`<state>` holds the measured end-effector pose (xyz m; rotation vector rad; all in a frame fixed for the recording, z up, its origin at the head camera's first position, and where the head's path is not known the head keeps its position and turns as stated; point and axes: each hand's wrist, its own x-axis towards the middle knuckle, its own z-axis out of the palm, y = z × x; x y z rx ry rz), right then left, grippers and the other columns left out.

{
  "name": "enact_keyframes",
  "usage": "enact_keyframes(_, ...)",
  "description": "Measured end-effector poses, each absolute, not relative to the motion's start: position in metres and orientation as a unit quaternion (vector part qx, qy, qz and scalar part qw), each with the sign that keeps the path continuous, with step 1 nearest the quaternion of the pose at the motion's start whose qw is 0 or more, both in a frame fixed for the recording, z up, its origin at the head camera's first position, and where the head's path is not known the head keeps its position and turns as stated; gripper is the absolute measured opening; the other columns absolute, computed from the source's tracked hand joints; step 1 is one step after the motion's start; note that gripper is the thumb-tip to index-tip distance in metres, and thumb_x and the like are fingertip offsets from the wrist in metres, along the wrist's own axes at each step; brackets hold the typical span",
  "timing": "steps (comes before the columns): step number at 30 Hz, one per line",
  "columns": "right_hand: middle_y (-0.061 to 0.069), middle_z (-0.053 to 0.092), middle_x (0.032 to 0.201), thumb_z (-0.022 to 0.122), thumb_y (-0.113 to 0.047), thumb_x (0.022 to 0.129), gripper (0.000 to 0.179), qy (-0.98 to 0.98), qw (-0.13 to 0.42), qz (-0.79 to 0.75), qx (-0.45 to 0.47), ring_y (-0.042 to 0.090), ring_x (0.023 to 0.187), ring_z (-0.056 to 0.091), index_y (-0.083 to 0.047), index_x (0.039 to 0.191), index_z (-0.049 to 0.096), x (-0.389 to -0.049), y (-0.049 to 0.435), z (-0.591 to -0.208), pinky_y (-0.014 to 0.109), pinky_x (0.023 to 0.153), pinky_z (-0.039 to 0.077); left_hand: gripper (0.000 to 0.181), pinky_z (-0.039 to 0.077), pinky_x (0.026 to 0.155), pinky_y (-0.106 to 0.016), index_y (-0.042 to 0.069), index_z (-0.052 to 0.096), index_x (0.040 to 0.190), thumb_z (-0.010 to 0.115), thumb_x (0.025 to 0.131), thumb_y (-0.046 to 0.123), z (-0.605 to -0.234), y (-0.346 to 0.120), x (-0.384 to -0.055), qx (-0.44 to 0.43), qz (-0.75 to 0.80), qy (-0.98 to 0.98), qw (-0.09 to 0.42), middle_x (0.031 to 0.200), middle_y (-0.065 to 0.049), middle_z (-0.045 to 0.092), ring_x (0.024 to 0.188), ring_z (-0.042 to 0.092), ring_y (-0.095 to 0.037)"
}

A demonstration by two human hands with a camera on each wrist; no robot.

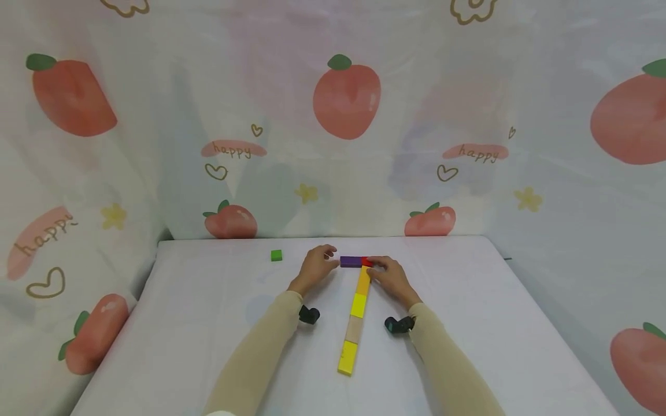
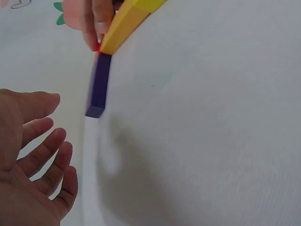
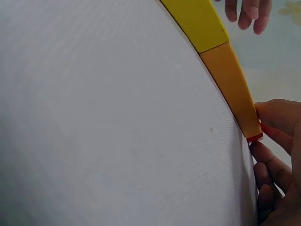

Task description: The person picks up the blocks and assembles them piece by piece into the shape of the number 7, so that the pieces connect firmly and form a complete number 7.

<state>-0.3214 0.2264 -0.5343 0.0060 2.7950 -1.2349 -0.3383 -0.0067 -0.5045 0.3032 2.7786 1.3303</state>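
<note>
On the white table, a purple block (image 1: 351, 262) lies crosswise, with a small red block (image 1: 366, 261) against its right end. From the red block a row runs toward the person: an orange block (image 1: 363, 281), a yellow block (image 1: 358, 305), a pale wooden block (image 1: 354, 329) and another yellow block (image 1: 347, 358). My right hand (image 1: 393, 278) pinches the red block, its thumb at the end of the orange one in the right wrist view. My left hand (image 2: 35, 150) is held just off the purple block's left end, fingers apart and loosely bent, holding nothing.
A small green block (image 1: 276, 255) lies alone toward the back left of the table. Behind the table's far edge hangs a fruit-printed cloth (image 1: 359, 190), which also covers both sides. A black wrist camera (image 1: 309, 315) sits under the left sleeve, another (image 1: 399, 325) by the right.
</note>
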Motion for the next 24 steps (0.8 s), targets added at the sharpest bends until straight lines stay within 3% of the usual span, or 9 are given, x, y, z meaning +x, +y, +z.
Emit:
enact_keyframes(11,0.012,0.052,0.144,0.064,-0.028,0.095,0.043,0.914,0.035,-0.404,-0.001,0.036,0.137,0.041,-0.019,0.137,0.058,-0.321,0.225,-0.535,0.057,0.115,0.029,0.033,0.05,0.097,-0.043,0.007,0.065,0.123,0.068,0.093,0.022,-0.485,-0.025,-0.323,0.143,0.428,0.892,-0.031,0.117,-0.012,0.067,0.11,0.061,-0.028)
enact_keyframes(24,0.01,0.052,0.144,0.064,-0.03,0.095,0.043,0.911,0.035,-0.411,-0.007,0.035,0.138,0.041,-0.02,0.136,0.059,-0.324,0.228,-0.538,0.057,0.116,0.029,0.032,0.05,0.095,-0.044,0.008,0.066,0.121,0.067,0.093,0.023,-0.482,-0.064,-0.288,0.162,0.428,0.887,-0.055,0.12,-0.011,0.066,0.111,0.06,-0.03)
